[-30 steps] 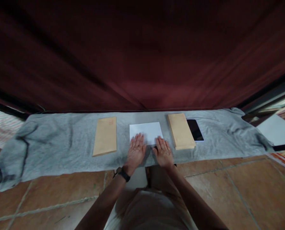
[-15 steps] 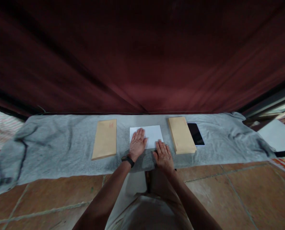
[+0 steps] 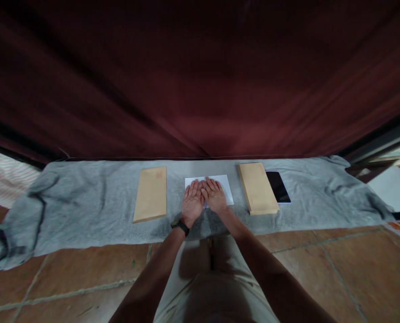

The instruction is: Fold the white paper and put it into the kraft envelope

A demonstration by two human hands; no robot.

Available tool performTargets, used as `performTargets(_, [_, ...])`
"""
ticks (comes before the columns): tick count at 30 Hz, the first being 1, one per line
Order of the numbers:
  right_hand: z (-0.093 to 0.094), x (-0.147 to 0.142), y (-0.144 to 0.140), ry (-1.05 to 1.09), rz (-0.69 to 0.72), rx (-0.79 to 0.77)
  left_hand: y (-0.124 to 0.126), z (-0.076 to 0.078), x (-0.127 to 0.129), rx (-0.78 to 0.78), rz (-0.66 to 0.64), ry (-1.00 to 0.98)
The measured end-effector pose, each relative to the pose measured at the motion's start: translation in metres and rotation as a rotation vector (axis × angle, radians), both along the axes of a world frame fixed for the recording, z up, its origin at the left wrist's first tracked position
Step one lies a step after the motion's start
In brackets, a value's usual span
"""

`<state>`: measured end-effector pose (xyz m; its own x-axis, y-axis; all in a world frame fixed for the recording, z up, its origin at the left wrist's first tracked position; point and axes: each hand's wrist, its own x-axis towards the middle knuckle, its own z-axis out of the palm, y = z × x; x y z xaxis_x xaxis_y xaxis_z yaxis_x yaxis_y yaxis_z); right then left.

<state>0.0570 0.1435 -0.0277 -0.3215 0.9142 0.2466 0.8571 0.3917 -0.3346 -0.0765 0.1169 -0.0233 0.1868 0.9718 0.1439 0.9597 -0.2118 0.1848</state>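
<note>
On the cloth-covered worktop, white paper lies between a brown packet at nine o'clock and a brown stack at three. The left hand and right hand lie flat on it, grasping nothing, seemingly pressing it smooth; the next move likely calls for even pressure.

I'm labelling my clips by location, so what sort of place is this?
Probably indoors, perhaps a home or small shop with a makeshift work surface: a grey cloth is spread over a long, narrow support, a dark red curtain hangs beyond it, and floor tiles show below.
</note>
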Motion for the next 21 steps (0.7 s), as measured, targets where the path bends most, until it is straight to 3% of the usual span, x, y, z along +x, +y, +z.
performTargets(10, [-0.01, 0.042, 0.002, -0.101, -0.078, 0.027, 0.005, 0.001, 0.001, 0.004, 0.049, -0.021])
performTargets(21, [-0.014, 0.062, -0.007, -0.138, -0.16, 0.064, 0.024, 0.0, -0.013, 0.014, 0.114, -0.024])
